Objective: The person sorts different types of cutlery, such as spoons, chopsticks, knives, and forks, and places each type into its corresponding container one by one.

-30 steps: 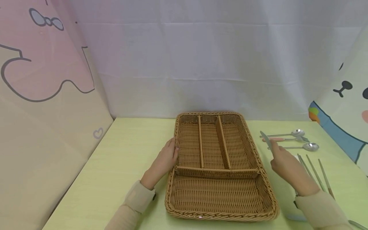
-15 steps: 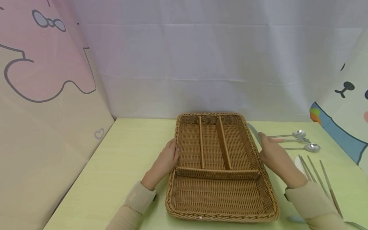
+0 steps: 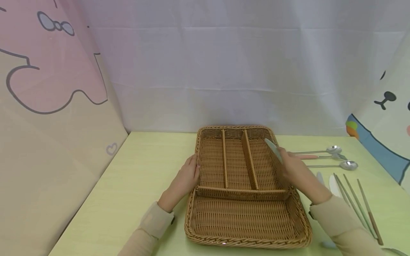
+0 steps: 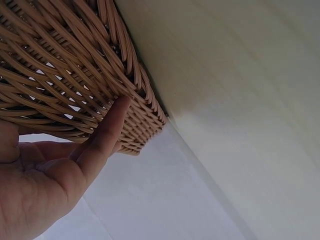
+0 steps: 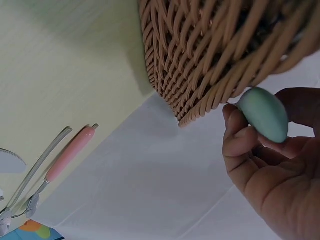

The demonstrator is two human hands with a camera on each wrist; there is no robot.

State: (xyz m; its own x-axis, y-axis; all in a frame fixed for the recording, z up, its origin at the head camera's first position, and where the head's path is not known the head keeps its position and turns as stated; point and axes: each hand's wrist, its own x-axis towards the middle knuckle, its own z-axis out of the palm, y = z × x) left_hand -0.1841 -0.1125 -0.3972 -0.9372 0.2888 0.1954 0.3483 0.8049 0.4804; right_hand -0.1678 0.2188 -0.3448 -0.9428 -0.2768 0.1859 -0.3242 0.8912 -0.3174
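Note:
A brown wicker basket (image 3: 241, 195) with several compartments stands mid-table. My left hand (image 3: 183, 181) holds its left rim. In the left wrist view, fingers (image 4: 102, 137) of that hand lie against the outer weave. My right hand (image 3: 296, 170) grips a table knife (image 3: 273, 149) above the basket's right rim, its blade tip over the right rear compartment. The right wrist view shows the knife's rounded green handle (image 5: 265, 115) pinched between thumb and fingers, just outside the basket wall. The knife's blade is hidden there.
Right of the basket lie two spoons (image 3: 348, 165) and a pink-handled fork (image 3: 309, 156). Nearer me are chopsticks (image 3: 368, 209) and more knives (image 3: 334, 185), partly behind the right sleeve. A white cloth (image 3: 237, 71) hangs behind the table.
My right hand has carried the knife leftward from beside the spoons and fork to over the basket's right rim. The left hand and the basket have stayed in place.

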